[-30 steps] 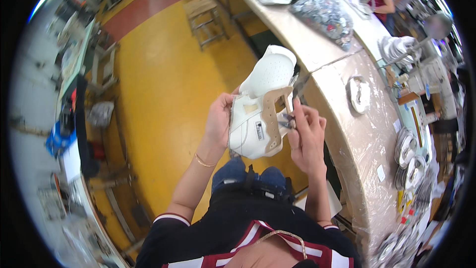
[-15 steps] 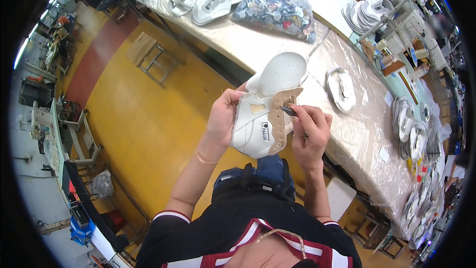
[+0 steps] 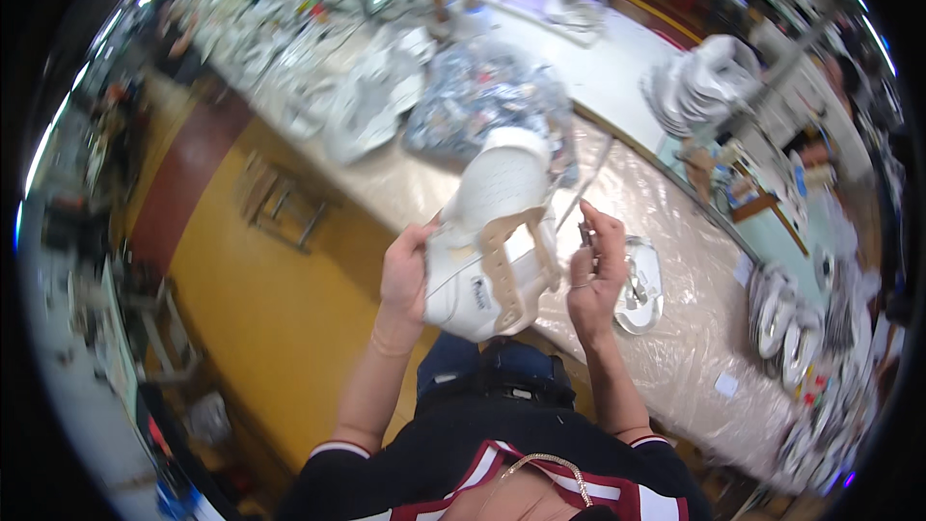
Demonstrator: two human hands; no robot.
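My left hand [image 3: 400, 280] grips a white shoe upper [image 3: 453, 275] by its side, thumb on top and the other fingers hidden behind it. The upper has a perforated tongue [image 3: 502, 183] pointing away from me and tan eyelet facings [image 3: 497, 256] spread apart. Just right of the upper, apart from it, my right hand [image 3: 598, 280] is closed around a small dark pointed tool [image 3: 585, 234]. Motion blur hides the tool's exact kind. Close beyond that hand, another white shoe upper [image 3: 637, 321] lies on the plastic-covered table [image 3: 675, 367].
A clear bag of small blue-grey pieces [image 3: 482, 87] sits on the table ahead, beside loose white shoe parts [image 3: 371, 96]. Stacked white uppers [image 3: 699, 87] stand at the far right, more [image 3: 791, 318] along the right edge. A wooden stool [image 3: 285, 203] stands on the yellow floor.
My right hand and its tool have moved off the eyelet facing to the right. The upper has tilted, its facings now spread wider. The view has shifted, blurring the surroundings.
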